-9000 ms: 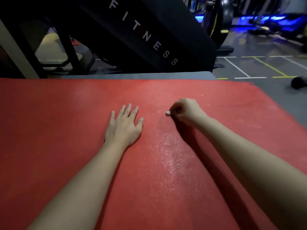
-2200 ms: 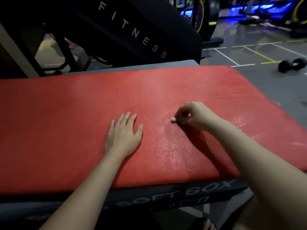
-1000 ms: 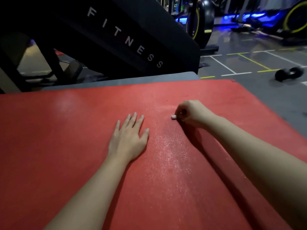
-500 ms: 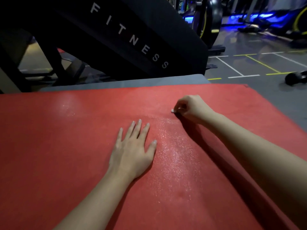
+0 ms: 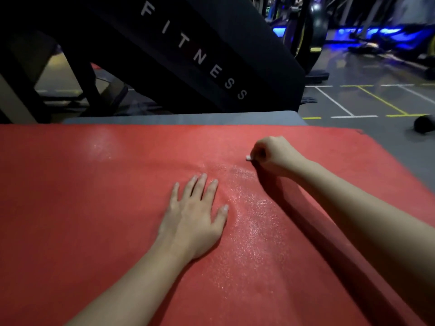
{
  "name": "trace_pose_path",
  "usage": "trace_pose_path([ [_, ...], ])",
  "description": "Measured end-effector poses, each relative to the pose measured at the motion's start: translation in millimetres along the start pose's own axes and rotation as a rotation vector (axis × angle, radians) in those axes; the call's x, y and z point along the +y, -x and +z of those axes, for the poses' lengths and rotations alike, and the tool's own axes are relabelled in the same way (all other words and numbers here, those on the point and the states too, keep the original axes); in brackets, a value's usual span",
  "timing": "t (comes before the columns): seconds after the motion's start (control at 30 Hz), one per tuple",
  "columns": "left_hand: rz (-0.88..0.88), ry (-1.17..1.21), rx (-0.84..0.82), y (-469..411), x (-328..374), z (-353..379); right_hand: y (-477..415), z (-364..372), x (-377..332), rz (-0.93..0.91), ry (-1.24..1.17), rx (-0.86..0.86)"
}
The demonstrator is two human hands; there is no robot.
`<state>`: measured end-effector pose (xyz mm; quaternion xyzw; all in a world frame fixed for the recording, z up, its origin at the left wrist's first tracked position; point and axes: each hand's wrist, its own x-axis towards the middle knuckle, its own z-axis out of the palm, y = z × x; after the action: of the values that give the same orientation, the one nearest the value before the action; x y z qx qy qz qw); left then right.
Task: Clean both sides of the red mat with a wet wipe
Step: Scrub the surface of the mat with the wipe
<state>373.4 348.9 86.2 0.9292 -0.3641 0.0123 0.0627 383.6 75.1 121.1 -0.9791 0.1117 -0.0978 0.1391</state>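
The right grip (image 5: 274,156) is curled tight, pinching a small white wet wipe (image 5: 248,157) whose tip pokes out at its 9 o'clock side and touches the flat red textured mat (image 5: 94,208). The left grip (image 5: 195,217), at 7 o'clock from the right one, lies flat on the mat with fingers spread. A glistening wet streak (image 5: 249,212) runs between them. The mat covers a grey padded counter (image 5: 188,119), whose edge shows at 12 o'clock. Beyond stands a black slanted panel (image 5: 235,43) lettered FITNESS.

The mat (image 5: 94,208) is red, with a glistening speckled streak down its middle. The wipe (image 5: 248,157) is white. The worktop (image 5: 188,119) is grey. The black panel (image 5: 235,43) bears white letters; the grey floor (image 5: 353,97), white and yellow lines.
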Motion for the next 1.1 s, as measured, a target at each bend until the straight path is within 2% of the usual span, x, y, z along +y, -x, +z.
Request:
trace_pose_path([
  [0.1,0.004,-0.007,-0.007,1,2,-2,-14,1,6,0.025,0.036,0.049],
  [0.23,0.002,0.003,-0.006,2,2,-5,-36,0,12,0.111,-0.048,0.118],
  [0.4,0.009,0.002,-0.004,2,2,-2,-29,5,13,-0.039,0.016,0.042],
  [0.47,0.015,-0.001,-0.005,1,1,-1,-35,6,17,-0.051,-0.01,0.064],
  [0.6,0.017,0.009,-0.013,-1,2,-3,-69,6,26,0.058,-0.044,0.184],
  [0.7,0.016,-0.007,-0.014,0,1,-4,-82,9,28,0.193,-0.134,0.204],
  [0.9,0.017,-0.006,-0.01,-2,1,-1,-76,5,35,0.06,-0.009,0.081],
  [1.1,0.02,-0.002,-0.027,-2,2,-5,-106,4,52,0.161,-0.077,0.217],
])
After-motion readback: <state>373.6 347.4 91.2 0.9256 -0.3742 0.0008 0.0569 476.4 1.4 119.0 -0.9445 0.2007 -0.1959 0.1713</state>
